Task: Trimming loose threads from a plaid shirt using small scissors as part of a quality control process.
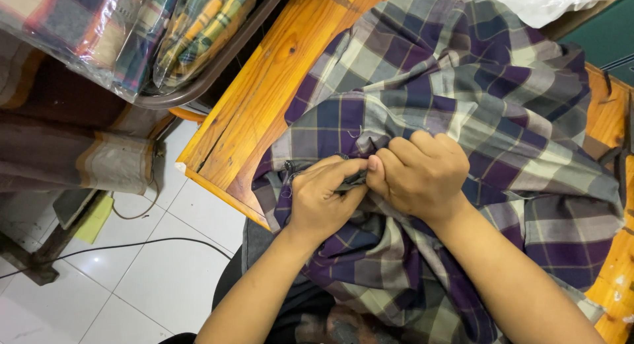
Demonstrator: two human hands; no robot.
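We are pinching a dark strip of fabric [353,181], perhaps a placket or hem, though the folds are hiding too much to be sure. It is belonging to the purple, grey and cream plaid garment [462,86] that is lying bunched across the wooden table [264,86] and spilling over the table's near edge toward our lap. Our left hand [321,197] is gripping the strip with fingers curled together and clamped on it, thumb pressing from above. Our right hand [422,174] is touching the left, its fingers folded tight and closed on the same strip and the cloth beside it.

Left of the table, plastic-wrapped plaid cloths [125,27] are sitting in a dark tray [218,60]. A black cable [132,245] is running over the white tiled floor [152,278] below. A white plastic bag [548,0] is lying at the table's far end.
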